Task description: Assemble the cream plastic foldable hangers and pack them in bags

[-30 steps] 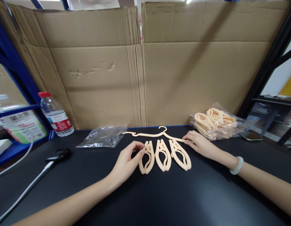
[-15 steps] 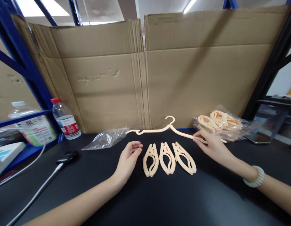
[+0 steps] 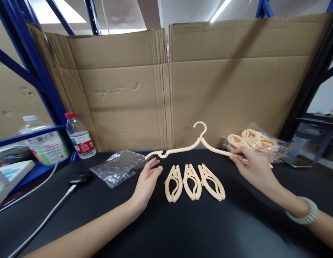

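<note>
In the head view, our right hand pinches one arm of the unfolded cream folding hanger, which spans leftward from it to just beyond our left hand, its fingers loosely spread. Three folded hangers lie between our hands, nearer the left.

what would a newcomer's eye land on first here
Most likely the unfolded cream hanger, its hook pale against the cardboard, one arm pinched by the right hand. Just below it, three folded hangers lie in a row on the black table. At the left, the bottle's red cap stands out.
</note>
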`<state>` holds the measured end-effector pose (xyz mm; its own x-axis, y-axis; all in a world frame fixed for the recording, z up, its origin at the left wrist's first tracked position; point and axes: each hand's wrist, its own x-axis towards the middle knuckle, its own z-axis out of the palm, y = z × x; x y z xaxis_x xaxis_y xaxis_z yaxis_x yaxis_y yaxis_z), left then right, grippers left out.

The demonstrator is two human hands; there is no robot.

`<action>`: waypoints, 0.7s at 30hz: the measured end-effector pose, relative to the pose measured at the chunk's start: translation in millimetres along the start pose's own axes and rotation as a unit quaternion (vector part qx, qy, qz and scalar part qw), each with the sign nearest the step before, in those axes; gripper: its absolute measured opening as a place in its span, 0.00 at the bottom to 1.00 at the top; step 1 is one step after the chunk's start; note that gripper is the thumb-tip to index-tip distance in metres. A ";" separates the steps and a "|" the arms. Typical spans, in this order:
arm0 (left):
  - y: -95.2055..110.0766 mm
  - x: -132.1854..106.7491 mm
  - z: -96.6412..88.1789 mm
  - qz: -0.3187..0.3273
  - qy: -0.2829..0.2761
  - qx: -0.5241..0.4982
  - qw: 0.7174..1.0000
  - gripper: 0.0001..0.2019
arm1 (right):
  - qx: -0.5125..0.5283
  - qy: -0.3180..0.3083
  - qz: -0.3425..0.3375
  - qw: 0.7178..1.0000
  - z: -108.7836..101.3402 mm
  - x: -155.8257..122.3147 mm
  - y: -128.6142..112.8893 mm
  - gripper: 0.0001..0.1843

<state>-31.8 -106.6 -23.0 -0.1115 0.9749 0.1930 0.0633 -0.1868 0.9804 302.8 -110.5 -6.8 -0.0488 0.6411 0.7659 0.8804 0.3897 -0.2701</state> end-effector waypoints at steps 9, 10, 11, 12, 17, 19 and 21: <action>2.3 -6.9 5.6 0.077 -0.072 0.016 0.994 0.29 | 0.025 -0.041 -0.071 0.996 3.8 -10.0 -23.4 0.06; 2.0 -7.7 5.4 0.087 -0.087 0.023 0.992 0.30 | 0.026 -0.042 -0.075 0.996 3.9 -10.7 -24.6 0.06; 1.8 -8.2 5.2 0.096 -0.101 0.028 0.990 0.29 | 0.028 -0.044 -0.079 0.995 4.1 -11.3 -25.4 0.05; 1.6 -8.6 4.8 0.103 -0.111 0.030 0.988 0.28 | 0.030 -0.046 -0.084 0.995 4.6 -11.7 -25.7 0.05; 0.5 -6.3 1.6 0.124 -0.112 0.069 0.984 0.20 | 0.037 -0.028 -0.144 0.989 8.7 -11.2 -22.3 0.08; 0.0 -4.7 0.5 0.122 -0.097 0.081 0.985 0.19 | 0.012 -0.015 -0.178 0.984 7.8 -10.0 -21.3 0.10; 0.2 -3.8 0.1 0.116 -0.089 0.077 0.986 0.19 | -0.056 0.004 -0.203 0.978 4.2 -8.5 -21.5 0.11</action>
<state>-31.3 -110.4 -23.6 0.0990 0.9163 0.3881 0.2176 -0.4005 0.8901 282.3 -121.6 -10.0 -0.4015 0.4428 0.8017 0.8353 0.5359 0.1224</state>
